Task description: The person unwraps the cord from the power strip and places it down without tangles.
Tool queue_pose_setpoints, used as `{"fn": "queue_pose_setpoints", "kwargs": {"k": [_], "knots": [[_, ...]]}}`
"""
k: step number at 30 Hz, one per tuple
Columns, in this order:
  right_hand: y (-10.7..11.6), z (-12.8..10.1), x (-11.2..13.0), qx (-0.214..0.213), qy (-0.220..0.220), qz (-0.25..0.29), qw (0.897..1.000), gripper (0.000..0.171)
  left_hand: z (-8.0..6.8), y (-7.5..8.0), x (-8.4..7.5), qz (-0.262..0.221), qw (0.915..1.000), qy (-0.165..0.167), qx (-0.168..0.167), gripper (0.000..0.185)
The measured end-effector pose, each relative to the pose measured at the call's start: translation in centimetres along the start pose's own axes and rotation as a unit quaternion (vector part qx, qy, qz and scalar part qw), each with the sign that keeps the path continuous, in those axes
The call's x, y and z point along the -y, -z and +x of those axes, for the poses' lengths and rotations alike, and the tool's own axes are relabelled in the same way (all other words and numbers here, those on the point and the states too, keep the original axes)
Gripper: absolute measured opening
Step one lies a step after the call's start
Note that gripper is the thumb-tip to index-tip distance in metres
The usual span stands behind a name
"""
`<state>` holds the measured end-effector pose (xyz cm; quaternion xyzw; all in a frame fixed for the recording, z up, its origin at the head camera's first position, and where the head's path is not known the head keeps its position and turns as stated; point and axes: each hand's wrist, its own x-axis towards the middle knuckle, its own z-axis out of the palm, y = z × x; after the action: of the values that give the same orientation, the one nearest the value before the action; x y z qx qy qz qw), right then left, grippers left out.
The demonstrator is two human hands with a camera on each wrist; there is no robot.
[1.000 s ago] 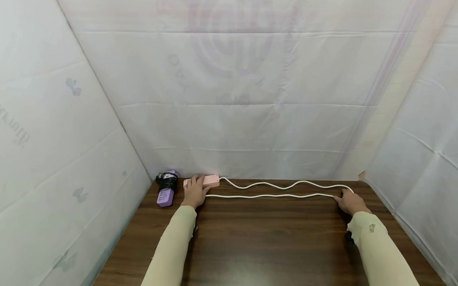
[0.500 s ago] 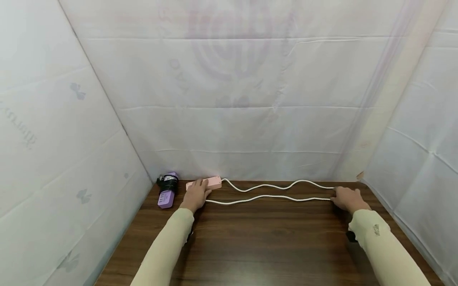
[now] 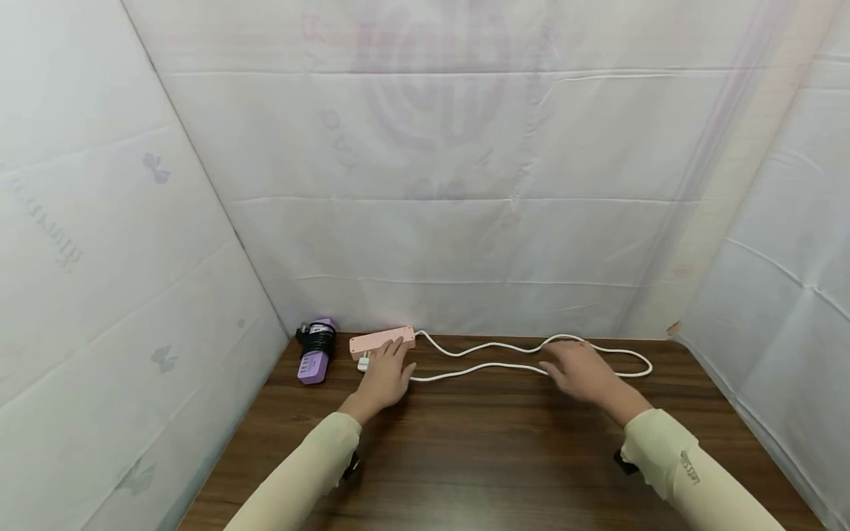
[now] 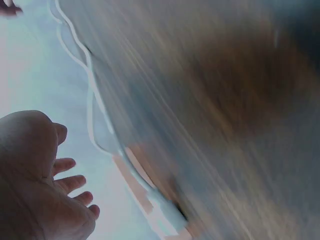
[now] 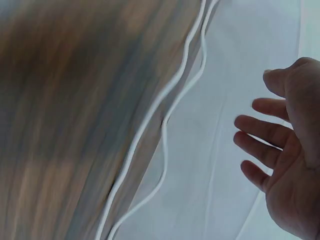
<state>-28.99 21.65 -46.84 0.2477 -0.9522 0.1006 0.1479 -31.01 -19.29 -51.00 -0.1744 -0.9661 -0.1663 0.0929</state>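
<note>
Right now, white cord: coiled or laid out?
Laid out: the white cord makes one long loop, two wavy runs along the table.

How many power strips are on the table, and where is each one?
2: a purple power strip at the left, and a pink power strip to its right, near the left hand.

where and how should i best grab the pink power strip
Probably by the middle of the pink power strip, pinched across its narrow width, coming from above: it lies flat, the wall stands close behind, the white cord leaves its right end, and the plug sits in front of its left end.
</note>
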Motion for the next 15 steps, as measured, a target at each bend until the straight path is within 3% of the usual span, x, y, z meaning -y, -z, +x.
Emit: {"fn": "queue_pose_setpoints", "kwargs": {"k": [3, 8, 15], "knots": [[-0.5, 0.0, 2.3, -0.022, 0.028, -0.002, 0.999, 0.034, -1.0, 0.2, -1.3, -0.016, 0.9997, -0.017, -0.009, 0.051], [-1.1, -0.2, 4.6, -0.013, 0.041, 0.001, 0.999, 0.037, -2.1, 0.0, -2.7, -0.025, 0.9988, -0.041, -0.013, 0.052], [-2.2, -0.4, 5.0, 0.012, 0.024, 0.008, 1.0, 0.044, -2.5, -0.2, -2.8, -0.03, 0.9995, -0.011, 0.001, 0.059]]}}
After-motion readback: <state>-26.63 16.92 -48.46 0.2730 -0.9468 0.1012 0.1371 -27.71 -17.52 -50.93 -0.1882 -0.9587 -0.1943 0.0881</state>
